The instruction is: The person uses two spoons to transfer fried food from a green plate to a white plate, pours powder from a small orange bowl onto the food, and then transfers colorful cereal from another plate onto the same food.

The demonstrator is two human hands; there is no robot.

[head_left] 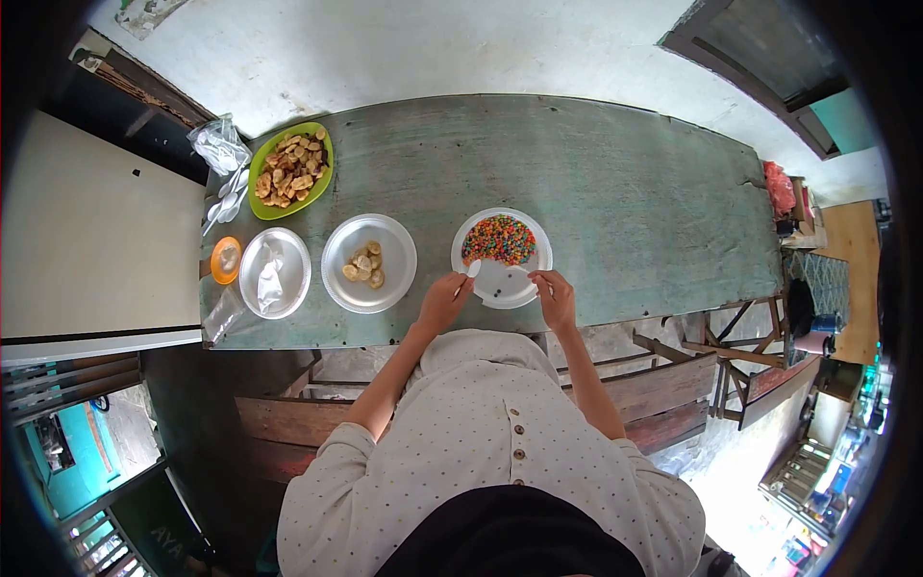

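Note:
A white plate [463, 286] on the table holds a heap of small colourful candies [498, 239], pushed to its far half. A few dark pieces lie apart on the near half. My left hand [446, 298] is closed on a white plastic spoon [474, 269] at the plate's left side. On the right side, my right hand [555, 296] pinches another white spoon [518, 273], its end over the plate near the candies. Left of these stands a second white plate [338, 288] with banana slices [364, 265] in its middle.
Further left is a white plate [252, 279] with a crumpled white wrapper, beside an orange cup [226, 261]. A green tray [325, 183] of fried pieces sits at the back left, near several white spoons [227, 204] and a clear plastic bag [220, 146]. A wooden bench [635, 394] runs behind me.

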